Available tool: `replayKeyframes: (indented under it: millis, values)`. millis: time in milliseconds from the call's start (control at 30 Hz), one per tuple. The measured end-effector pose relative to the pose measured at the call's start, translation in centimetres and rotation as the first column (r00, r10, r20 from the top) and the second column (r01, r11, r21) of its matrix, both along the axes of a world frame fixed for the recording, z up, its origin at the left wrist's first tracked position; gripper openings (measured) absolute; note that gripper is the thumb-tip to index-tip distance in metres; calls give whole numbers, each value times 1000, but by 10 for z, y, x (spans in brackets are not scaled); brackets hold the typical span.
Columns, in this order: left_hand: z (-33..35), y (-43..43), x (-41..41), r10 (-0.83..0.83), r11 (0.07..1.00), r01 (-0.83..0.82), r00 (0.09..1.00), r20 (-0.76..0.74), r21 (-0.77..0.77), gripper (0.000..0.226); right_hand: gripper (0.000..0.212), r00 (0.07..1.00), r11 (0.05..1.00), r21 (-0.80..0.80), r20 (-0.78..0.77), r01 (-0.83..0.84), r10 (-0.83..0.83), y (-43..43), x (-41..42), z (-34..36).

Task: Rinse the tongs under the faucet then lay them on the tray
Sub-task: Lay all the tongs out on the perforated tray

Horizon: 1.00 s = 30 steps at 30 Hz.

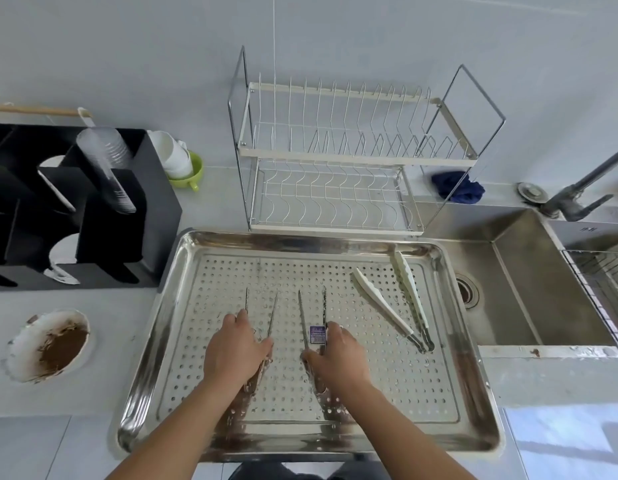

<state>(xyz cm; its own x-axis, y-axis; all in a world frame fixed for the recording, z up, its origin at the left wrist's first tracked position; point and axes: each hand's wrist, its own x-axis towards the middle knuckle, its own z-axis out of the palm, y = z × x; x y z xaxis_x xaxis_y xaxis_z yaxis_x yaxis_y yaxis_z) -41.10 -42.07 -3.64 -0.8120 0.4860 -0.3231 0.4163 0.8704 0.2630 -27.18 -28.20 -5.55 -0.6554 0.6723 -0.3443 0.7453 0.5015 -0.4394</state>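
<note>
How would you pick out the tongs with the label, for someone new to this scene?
Start at the perforated steel tray left of the sink. Three tongs lie on it; the labelled tongs are the middle pair, under the right hand. Only they carry a small purple sticker; the right pair is white-tipped.

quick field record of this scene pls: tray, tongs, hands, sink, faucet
tray: perforated stainless steel tray on the counter, left of the sink
tongs: three pairs on it; two slim metal ones, left and labelled right; white-tipped tongs untouched
hands: left hand on left pair, right hand on labelled pair
sink: steel sink, no dishes
faucet: grey faucet, no water visible
</note>
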Motion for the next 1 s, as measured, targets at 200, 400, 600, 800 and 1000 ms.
replayKeyframes:
  millis: [200,400,600,800,1000]
  values:
    - [-5,-7,-4,-41,999,41,999,-3,8,90,78,999,999,1,-12,36,-36,-21,-7,-5]
    - [-9,-10,-6,-45,999,45,999,4,28,93,74,1000,1000,-2,-19,25,-25,-26,-14,-2]
    - [-9,-11,-6,-49,998,49,999,-2,38,92,79,999,999,-3,-11,33,-33,-29,-16,-2]
    - [-9,-12,-6,-53,998,51,998,27,40,94,82,999,999,12,2,41,-41,-31,-14,0]
    - [-8,-14,-5,-46,999,45,998,34,23,97,85,999,999,2,14,50,-50,-29,-13,0]
